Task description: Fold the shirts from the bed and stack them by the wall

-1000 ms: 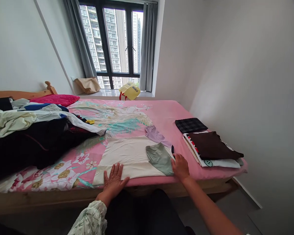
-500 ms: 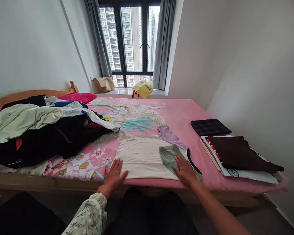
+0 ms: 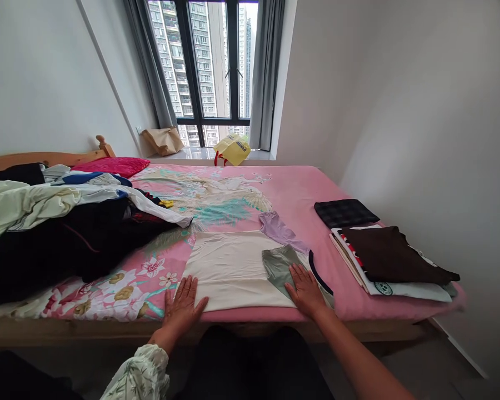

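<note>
A cream T-shirt (image 3: 229, 266) with a dark neckband lies spread on the bed near its front edge. One of its sleeves is lilac (image 3: 281, 229); the other, grey-green sleeve (image 3: 280, 266) is folded inward over the body. My left hand (image 3: 184, 304) rests flat with fingers spread on the shirt's lower left corner. On the grey-green sleeve, close to the neckband, my right hand (image 3: 305, 288) lies flat, fingers stretched out. Neither hand grips anything.
A large heap of unfolded clothes (image 3: 75, 233) covers the bed's left side. At the right stands a stack of folded clothes (image 3: 395, 261), with a dark checked folded cloth (image 3: 345, 213) behind it. A yellow bag (image 3: 232, 149) and a brown paper bag (image 3: 163, 141) sit by the window.
The camera view has turned slightly right, so everything sits further left. Both hands stay flat on the shirt, with little visible change in their places on it.
</note>
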The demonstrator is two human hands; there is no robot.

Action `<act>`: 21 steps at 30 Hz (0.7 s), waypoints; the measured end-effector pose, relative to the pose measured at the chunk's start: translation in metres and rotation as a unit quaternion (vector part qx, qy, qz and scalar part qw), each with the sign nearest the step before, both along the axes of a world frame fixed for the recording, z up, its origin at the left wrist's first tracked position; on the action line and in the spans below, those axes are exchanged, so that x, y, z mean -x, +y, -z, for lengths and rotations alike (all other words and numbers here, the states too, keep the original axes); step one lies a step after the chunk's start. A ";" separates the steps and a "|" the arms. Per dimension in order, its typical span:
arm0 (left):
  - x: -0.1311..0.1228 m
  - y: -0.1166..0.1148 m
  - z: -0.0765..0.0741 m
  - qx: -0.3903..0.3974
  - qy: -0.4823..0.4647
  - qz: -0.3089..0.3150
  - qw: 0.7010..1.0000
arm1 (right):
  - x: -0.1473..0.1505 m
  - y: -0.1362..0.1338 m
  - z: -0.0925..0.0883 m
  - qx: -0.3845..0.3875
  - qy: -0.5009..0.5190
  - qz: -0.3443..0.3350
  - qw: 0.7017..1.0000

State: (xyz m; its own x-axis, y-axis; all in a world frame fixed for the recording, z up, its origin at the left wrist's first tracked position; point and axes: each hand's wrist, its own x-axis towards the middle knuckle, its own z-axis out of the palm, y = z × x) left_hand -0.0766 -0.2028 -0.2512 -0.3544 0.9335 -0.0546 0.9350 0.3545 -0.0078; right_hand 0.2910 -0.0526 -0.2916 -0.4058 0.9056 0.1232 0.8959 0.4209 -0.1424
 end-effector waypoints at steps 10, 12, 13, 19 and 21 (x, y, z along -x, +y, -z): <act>0.001 0.002 0.001 0.004 -0.004 -0.003 1.000 | 0.001 -0.003 -0.008 0.004 0.005 0.003 1.000; 0.001 0.002 0.001 0.004 -0.003 -0.002 1.000 | 0.001 -0.003 -0.007 0.005 0.006 0.004 1.000; 0.001 0.002 0.001 0.006 -0.002 -0.001 1.000 | 0.001 -0.002 -0.007 0.005 0.005 0.004 1.000; 0.002 0.002 0.000 0.017 0.007 -0.004 1.000 | 0.002 -0.003 -0.010 0.011 0.006 0.004 1.000; 0.002 0.003 -0.002 0.017 0.000 -0.003 1.000 | 0.002 -0.004 -0.014 0.017 0.010 0.004 1.000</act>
State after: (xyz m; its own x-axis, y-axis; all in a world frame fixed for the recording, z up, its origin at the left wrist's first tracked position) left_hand -0.0787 -0.1994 -0.2494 -0.3598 0.9291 -0.0861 0.9330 0.3594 -0.0205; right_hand 0.2889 -0.0568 -0.2776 -0.3956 0.9129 0.1008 0.8962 0.4077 -0.1748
